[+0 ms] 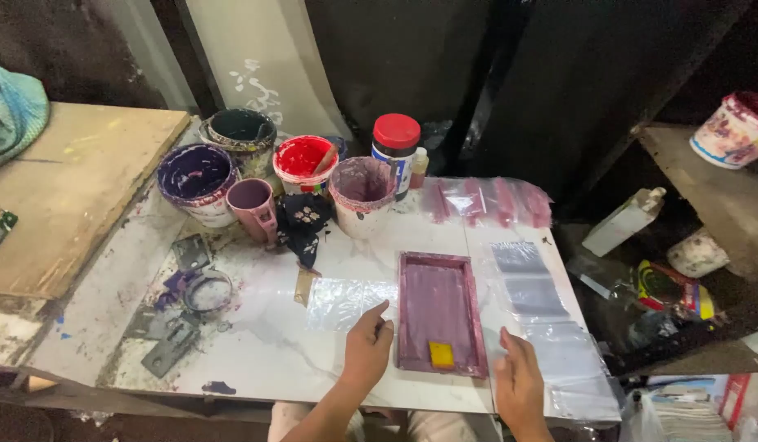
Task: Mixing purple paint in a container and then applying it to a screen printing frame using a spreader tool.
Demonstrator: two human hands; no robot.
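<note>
Both forearms are cut off by the lower edge of the view. The left hand [368, 348] is laid palm-down on the desk [272, 344], its fingers [379, 313] held loosely together and extended, nothing clamped in them; the fingertips rest at the edge of a clear, crinkled plastic sheet [346, 300], just beside the left rail of the printing frame [441, 312]. The right hand [520, 381] is set just beside the frame's lower right corner, fingers together and flat on a row of clear plastic bags [543, 327]; whether anything is pinched beneath cannot be told.

The frame is rectangular, its mesh and rails stained purple, and it lies flat on the desk between the two hands. A small yellow block [441, 354] is seen on the mesh near its lower end.

Behind it, ink-smeared round pots are grouped: a purple-lined tub [197, 176], a red-filled tub [303, 160], a pink mug [253, 205] and a pink-stained tub [362, 192]. A jar with a red lid [396, 143] stands behind them. The marbled desk surface is blotched with ink. Items on the dark shelf [706, 188] at right are hard to make out.
</note>
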